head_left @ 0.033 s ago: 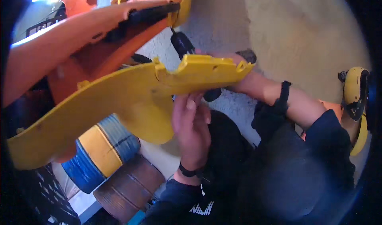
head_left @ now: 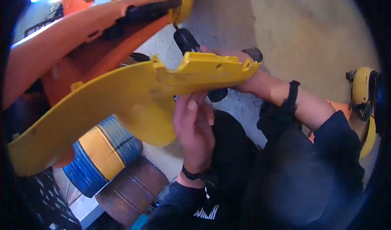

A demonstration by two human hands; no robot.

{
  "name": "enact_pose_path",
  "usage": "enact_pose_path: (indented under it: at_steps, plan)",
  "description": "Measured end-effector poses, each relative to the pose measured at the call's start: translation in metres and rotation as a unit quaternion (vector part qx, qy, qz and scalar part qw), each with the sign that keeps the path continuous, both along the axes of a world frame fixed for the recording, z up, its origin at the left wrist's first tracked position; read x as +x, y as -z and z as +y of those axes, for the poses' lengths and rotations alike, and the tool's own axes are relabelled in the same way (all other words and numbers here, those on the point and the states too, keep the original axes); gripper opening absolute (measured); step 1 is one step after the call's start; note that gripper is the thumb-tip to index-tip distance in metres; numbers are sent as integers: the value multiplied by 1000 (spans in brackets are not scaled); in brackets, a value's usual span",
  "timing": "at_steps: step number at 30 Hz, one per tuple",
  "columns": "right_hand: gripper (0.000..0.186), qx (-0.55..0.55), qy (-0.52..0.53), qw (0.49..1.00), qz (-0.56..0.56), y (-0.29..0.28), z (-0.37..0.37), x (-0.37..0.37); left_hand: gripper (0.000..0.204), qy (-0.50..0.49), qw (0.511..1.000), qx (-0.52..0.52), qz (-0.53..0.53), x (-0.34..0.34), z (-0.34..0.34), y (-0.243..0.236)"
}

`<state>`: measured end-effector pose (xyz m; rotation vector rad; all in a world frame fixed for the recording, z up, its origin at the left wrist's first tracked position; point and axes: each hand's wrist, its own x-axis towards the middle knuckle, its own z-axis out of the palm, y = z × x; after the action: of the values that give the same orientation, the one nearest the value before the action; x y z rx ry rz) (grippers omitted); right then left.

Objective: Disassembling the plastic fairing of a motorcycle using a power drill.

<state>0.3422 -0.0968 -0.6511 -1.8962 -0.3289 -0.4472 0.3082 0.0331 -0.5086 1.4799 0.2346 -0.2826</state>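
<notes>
A curved yellow plastic panel spans the middle, with notches and tabs along its edge. My left hand grips it from below, fingers bent against its underside. Behind the panel, my right hand is closed on a black drill-like power tool, most of its grip hidden. The tool's tip points up at a yellow piece joined to large orange plastic bodywork at the upper left. Whether the tip touches that piece I cannot tell.
A blue and yellow drum and a rusty brown drum lie at lower left, near a black perforated crate. More yellow bodywork and an orange piece are at the right edge. Concrete floor shows behind my hands.
The yellow panel, my hands and the tool have shifted very slightly upward and to the left. Both holds look the same.
</notes>
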Motion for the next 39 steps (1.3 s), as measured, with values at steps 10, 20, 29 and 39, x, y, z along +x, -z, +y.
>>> enact_pose_path:
  at_steps: [10, 20, 29, 39]
  plan:
    - [71, -260, 135, 956, 3, -3, -9, 17, 43, 4, 996, -81, -40, 0, 12, 10]
    - [69, -294, 159, 942, -14, -12, -5, 30, 51, 15, 980, -188, -59, -4, 19, 10]
    - [71, -300, 148, 942, 25, -21, -4, 27, 47, -15, 989, -145, -29, -6, 13, 4]
    - [72, -267, 133, 953, 59, -36, -9, 22, 49, 20, 980, -200, -16, -12, 13, -3]
